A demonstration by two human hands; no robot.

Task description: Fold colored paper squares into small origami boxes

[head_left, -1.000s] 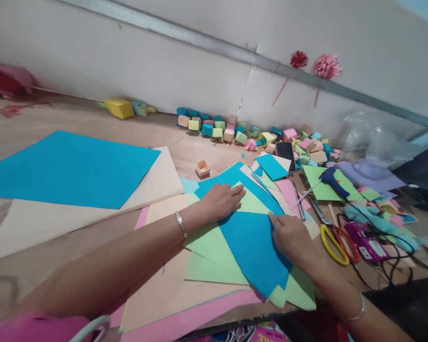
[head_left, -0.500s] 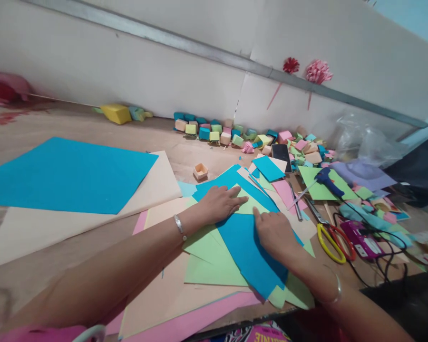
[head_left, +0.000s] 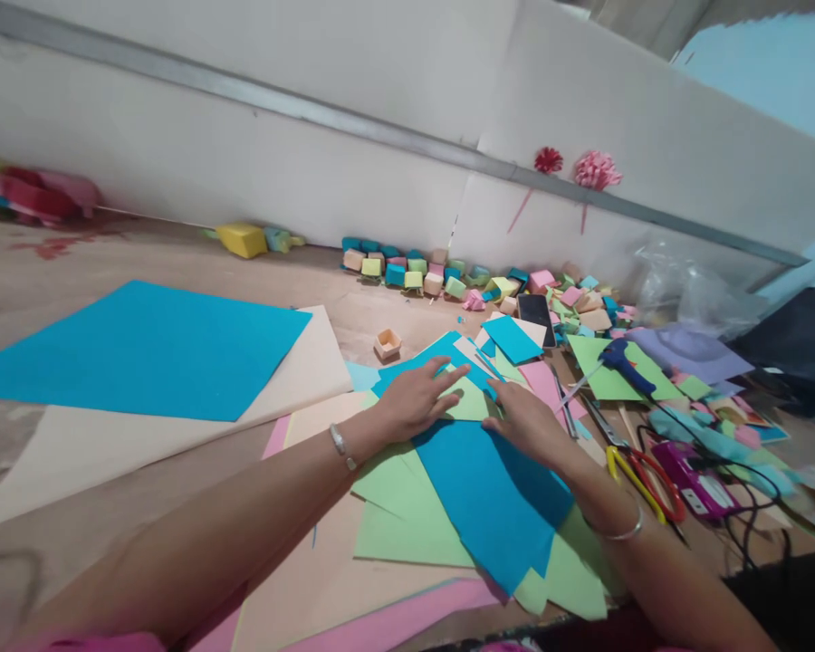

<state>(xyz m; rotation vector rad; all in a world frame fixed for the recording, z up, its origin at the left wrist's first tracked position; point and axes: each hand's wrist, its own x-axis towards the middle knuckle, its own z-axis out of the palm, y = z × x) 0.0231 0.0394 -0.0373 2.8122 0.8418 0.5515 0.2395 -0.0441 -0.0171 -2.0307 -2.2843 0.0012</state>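
My left hand [head_left: 417,398] rests over the pile of coloured paper with its fingers spread. Under its fingertips is a pale green sheet [head_left: 474,401]. Close by on the right, my right hand [head_left: 526,418] is at the edge of the same sheet, thumb and fingers apart. A blue sheet [head_left: 493,498] lies below both hands and partly covers other green paper [head_left: 407,534]. Neither hand grips anything that I can see. Part of the pale green sheet is hidden by the hands.
Scissors [head_left: 642,480], a blue glue gun [head_left: 625,364], a purple power box [head_left: 693,480] with black cables and a phone [head_left: 536,319] lie right. A small paper box [head_left: 387,343] sits ahead. Several folded paper pieces [head_left: 414,272] line the wall. A large blue sheet [head_left: 156,353] lies left.
My right hand's fingers have opened from a pointing pose and moved slightly. The left hand's fingers have lifted and curved a little. The view has tilted upward.
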